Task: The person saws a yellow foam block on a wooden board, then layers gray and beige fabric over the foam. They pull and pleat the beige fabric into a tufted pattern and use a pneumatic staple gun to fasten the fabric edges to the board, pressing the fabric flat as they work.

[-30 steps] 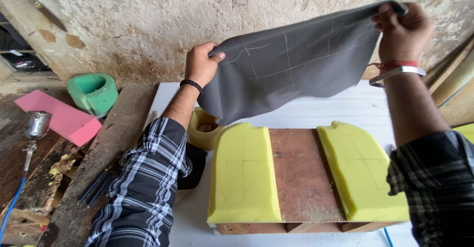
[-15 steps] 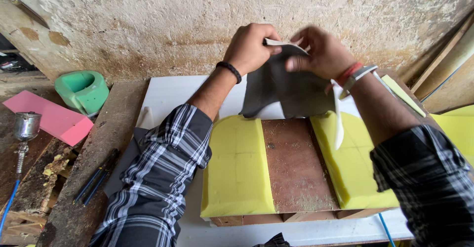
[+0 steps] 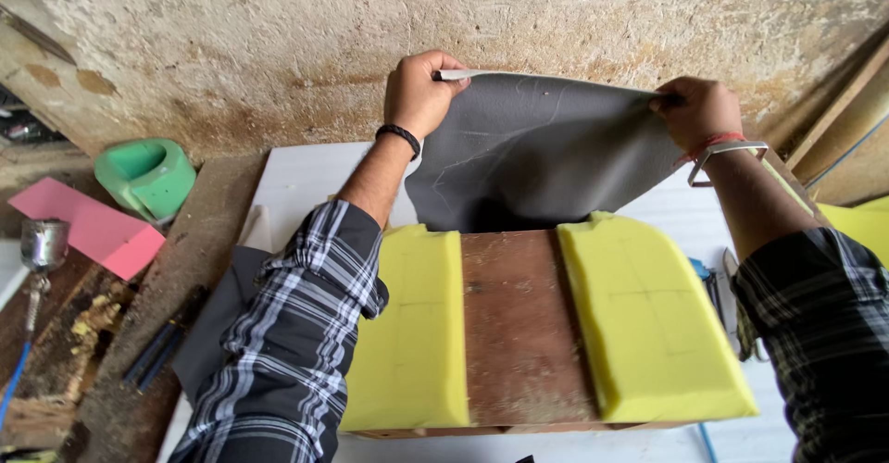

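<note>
- The left hand [image 3: 421, 93] is clamped on the upper left corner of a dark grey sheet of upholstery fabric with faint chalk lines [image 3: 532, 153], thumb and fingers pinching its pale folded edge.
- The right hand [image 3: 696, 111] grips the upper right corner of the same sheet; the 2 hands stand well apart, with the top edge stretched between them.
- The sheet's long axis runs from hand to hand, left to right, and the cloth hangs down and toward the person from that edge, in front of the rough plastered wall [image 3: 278, 46].
- Its lower edge drops behind the far side of a brown wooden seat board [image 3: 519, 324], which lies below and nearer the person than both hands.
- 2 yellow foam pads flank that board: 1 under the left forearm [image 3: 412, 333], 1 below the right hand [image 3: 653, 319].
- Both hands sit at much the same height; neither is clearly closer to the board.
- Out past the left hand sit a green moulded foam block [image 3: 146, 176] and a pink flat slab [image 3: 88, 227].
- A metal bangle [image 3: 727, 159] hangs at the right wrist, a black band [image 3: 400, 136] at the left.
</note>
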